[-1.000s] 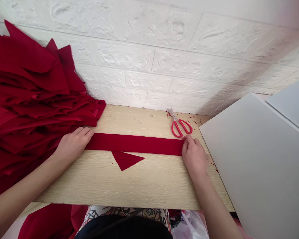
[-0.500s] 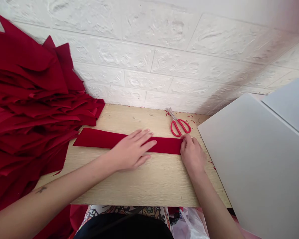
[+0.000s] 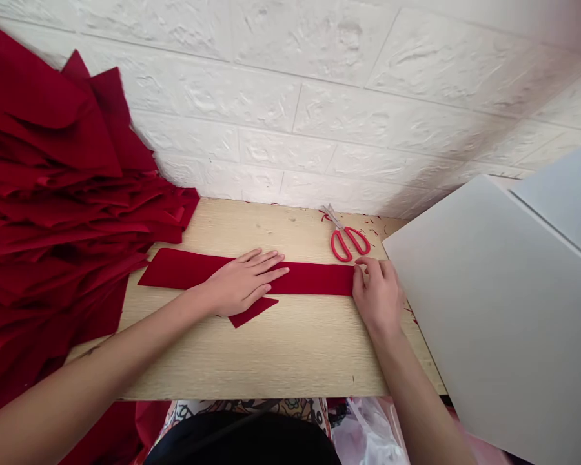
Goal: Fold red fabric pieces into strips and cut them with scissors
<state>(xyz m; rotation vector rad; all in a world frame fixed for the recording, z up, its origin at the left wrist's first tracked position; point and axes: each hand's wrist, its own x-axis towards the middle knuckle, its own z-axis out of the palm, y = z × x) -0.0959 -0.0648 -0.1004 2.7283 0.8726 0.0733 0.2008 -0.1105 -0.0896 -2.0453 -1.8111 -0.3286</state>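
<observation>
Our left hand (image 3: 239, 281) lies palm down across the red strip (image 3: 319, 278), fingers slightly spread, with a red scrap (image 3: 246, 315) showing at its near side; our right hand (image 3: 380, 297) sits at the strip's right end, fingers curled — we cannot tell whether they pinch it. The strip runs lengthwise from left to right before us, its slanted left end uncovered, so our left hand is nearer its middle and our right hand nearer the scissors (image 3: 341, 245), just past the strip's far edge. Beneath is a pale wooden table (image 3: 295, 355), with heaped red cloth (image 3: 68, 213) at left, a white panel (image 3: 508, 303) at right — and behind, a white brick-patterned wall (image 3: 261, 84)
</observation>
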